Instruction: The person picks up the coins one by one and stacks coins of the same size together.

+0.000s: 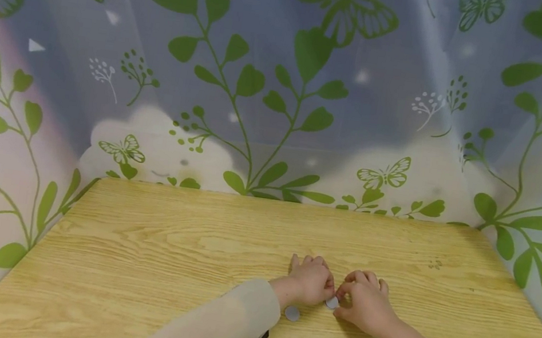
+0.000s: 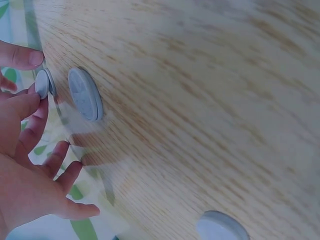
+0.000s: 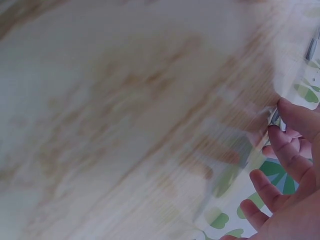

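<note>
My left hand pinches a small grey coin-like disc between thumb and fingertips, its other fingers spread. Right behind that disc is the edge of a second grey disc, close to the fingertips of the other hand. Facing it, my right hand pinches a thin grey disc, seen edge-on, between thumb and index finger. A grey disc lies on the table between the hands; the left wrist view shows it with a layered rim. Another disc lies below the left wrist.
The wood-grain table runs back to a hanging cloth printed with green leaves and butterflies, which also covers both sides. Light-coloured sleeves cover the forearms.
</note>
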Motion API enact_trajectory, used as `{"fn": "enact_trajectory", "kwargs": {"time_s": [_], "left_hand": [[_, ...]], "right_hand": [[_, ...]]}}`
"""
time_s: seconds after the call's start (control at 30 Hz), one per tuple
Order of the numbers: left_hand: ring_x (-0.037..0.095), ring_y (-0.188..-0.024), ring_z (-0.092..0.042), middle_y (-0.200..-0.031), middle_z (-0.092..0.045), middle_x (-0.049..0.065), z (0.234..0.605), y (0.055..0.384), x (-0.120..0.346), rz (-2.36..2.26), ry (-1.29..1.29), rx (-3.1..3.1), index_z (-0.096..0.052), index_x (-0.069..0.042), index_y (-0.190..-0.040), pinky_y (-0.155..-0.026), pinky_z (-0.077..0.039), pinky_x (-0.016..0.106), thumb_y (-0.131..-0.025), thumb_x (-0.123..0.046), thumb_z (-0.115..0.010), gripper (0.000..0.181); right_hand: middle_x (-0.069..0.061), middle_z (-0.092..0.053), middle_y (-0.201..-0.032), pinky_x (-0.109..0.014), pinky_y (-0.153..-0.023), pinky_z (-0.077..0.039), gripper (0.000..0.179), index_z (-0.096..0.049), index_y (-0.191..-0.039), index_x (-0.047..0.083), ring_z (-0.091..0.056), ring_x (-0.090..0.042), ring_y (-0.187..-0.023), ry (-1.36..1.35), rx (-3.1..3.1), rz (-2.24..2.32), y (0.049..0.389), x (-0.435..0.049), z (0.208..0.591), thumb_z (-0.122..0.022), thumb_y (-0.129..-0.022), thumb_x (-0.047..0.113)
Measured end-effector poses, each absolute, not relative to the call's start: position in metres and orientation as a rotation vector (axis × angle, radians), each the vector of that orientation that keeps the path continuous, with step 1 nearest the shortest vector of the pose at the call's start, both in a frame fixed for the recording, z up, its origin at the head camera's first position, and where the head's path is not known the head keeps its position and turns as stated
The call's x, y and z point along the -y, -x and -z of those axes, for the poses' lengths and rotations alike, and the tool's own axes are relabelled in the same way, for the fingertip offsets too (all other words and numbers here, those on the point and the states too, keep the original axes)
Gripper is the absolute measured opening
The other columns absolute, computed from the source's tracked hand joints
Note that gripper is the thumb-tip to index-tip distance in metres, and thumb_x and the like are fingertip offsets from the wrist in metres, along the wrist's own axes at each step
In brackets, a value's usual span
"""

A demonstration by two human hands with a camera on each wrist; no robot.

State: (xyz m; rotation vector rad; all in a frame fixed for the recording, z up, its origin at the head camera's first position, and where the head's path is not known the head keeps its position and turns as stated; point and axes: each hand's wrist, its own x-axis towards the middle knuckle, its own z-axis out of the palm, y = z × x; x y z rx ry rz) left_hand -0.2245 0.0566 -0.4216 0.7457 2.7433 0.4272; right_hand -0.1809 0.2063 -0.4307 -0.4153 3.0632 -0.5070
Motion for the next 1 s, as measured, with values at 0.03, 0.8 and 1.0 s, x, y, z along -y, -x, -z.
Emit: {"fn": "enact_trajectory", "kwargs": {"time_s": [0.03, 0.8, 1.0], "left_hand": [[0.017, -0.116, -0.045, -0.118, -0.054, -0.006, 0.422, 0.225, -0.057, -0.429, -0.748, -2.745, -0.061, -0.024, -0.069, -0.108, -0.024, 0.059, -0.092, -0.031, -0.057, 0.024], [0.022, -0.119, -0.045, -0.123, -0.054, -0.002, 0.427, 0.226, -0.047, -0.558, -0.713, -2.754, -0.069, -0.023, -0.083, -0.108, -0.021, 0.06, -0.092, -0.031, -0.056, 0.017], [0.022, -0.119, -0.045, -0.121, -0.054, -0.002, 0.426, 0.228, -0.042, -0.573, -0.713, -2.748, -0.067, -0.023, -0.079, -0.108, -0.02, 0.061, -0.092, -0.031, -0.056, 0.019]], "right_hand": [[-0.01, -0.057, -0.112, -0.069, -0.091, -0.026, 0.018, -0.067, -0.077, 0.021, -0.043, -0.038, -0.113, 0.414, -3.062, 0.506, 0.181, -0.206, 0.431, -0.082, -0.068, 0.024], [-0.009, -0.057, -0.111, -0.072, -0.092, -0.023, 0.02, -0.066, -0.079, 0.022, -0.043, -0.039, -0.113, 0.438, -3.066, 0.471, 0.181, -0.204, 0.429, -0.082, -0.068, 0.027], [-0.01, -0.056, -0.111, -0.071, -0.093, -0.023, 0.018, -0.065, -0.078, 0.023, -0.043, -0.039, -0.113, 0.444, -3.077, 0.472, 0.183, -0.201, 0.43, -0.081, -0.069, 0.027]]}}
